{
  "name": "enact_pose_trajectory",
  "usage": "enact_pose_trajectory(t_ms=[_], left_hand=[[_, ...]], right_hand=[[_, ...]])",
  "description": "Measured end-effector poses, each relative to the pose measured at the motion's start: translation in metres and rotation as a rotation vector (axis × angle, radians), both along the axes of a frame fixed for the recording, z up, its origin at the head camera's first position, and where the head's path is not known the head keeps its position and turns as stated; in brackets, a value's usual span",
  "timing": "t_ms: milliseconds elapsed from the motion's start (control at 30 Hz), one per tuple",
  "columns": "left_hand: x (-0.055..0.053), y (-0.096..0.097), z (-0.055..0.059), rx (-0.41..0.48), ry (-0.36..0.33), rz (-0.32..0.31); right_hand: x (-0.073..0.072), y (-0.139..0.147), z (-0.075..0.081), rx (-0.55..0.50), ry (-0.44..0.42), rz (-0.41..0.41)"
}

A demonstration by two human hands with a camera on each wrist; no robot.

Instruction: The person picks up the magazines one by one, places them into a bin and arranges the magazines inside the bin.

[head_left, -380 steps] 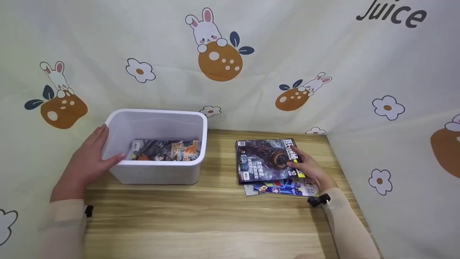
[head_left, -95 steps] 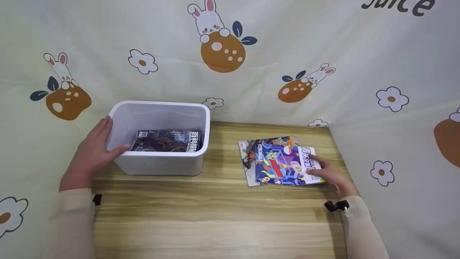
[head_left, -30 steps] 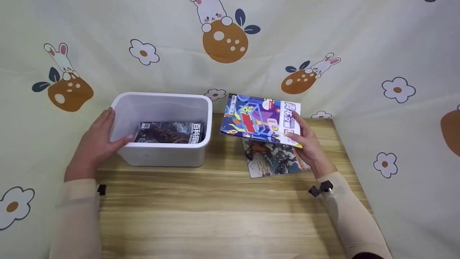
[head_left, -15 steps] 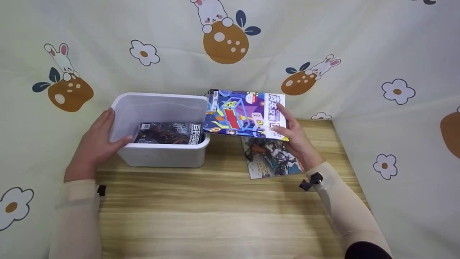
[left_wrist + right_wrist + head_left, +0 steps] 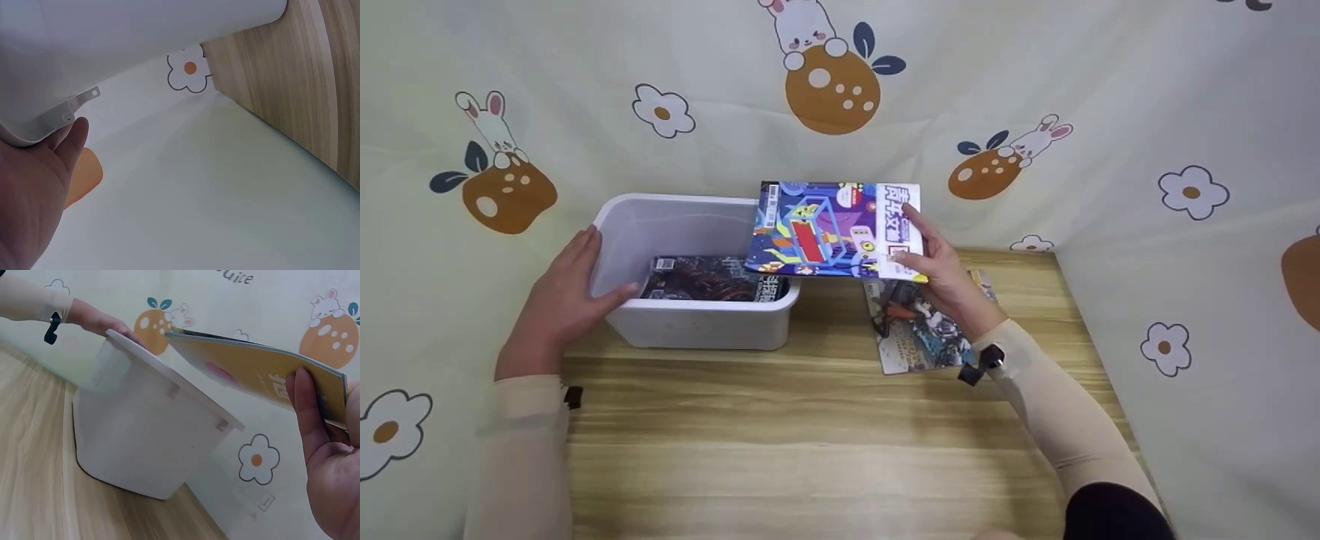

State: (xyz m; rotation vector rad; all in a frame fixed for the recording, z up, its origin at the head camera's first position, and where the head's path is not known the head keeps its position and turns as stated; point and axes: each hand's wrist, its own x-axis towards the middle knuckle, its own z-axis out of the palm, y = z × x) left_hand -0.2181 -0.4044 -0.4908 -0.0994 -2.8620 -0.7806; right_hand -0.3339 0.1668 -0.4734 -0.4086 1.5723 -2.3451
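My right hand (image 5: pixel 951 279) pinches a colourful magazine (image 5: pixel 817 232) by its right edge, thumb on top and fingers beneath. In the right wrist view its yellow underside (image 5: pixel 253 371) shows. The magazine is held roughly flat, its left part over the right rim of a white plastic bin (image 5: pixel 697 326). My left hand (image 5: pixel 556 304) grips the bin's rim at the left, its thumb over the front corner. In the left wrist view the fingers (image 5: pixel 73 140) curl under the rim. Inside the bin lies a dark-covered magazine (image 5: pixel 701 279), partly hidden by the front wall and the held magazine.
Another magazine (image 5: pixel 911 334) lies on the wooden table (image 5: pixel 810 435) right of the bin, partly under my right hand and wrist. A printed cloth (image 5: pixel 720 157) with rabbits and flowers hangs behind the table and along both sides.
The dark magazine went from the right-hand pile into the bin. Then my right hand lifted the colourful magazine off the pile and carried it left over the bin's rim. My left hand stayed on the bin.
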Motion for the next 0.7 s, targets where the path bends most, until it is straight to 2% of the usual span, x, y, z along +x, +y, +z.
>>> enact_pose_trajectory(t_ms=[133, 533, 700], left_hand=[[0.0, 0.0, -0.001, 0.006, 0.01, -0.011], [0.001, -0.002, -0.002, 0.007, 0.002, -0.001], [-0.001, -0.001, -0.002, 0.002, -0.007, 0.013]], right_hand=[[-0.002, -0.016, 0.003, -0.019, 0.004, 0.029], [-0.008, -0.063, 0.009, 0.027, 0.027, 0.088], [-0.01, -0.083, 0.009, 0.01, 0.03, 0.087]])
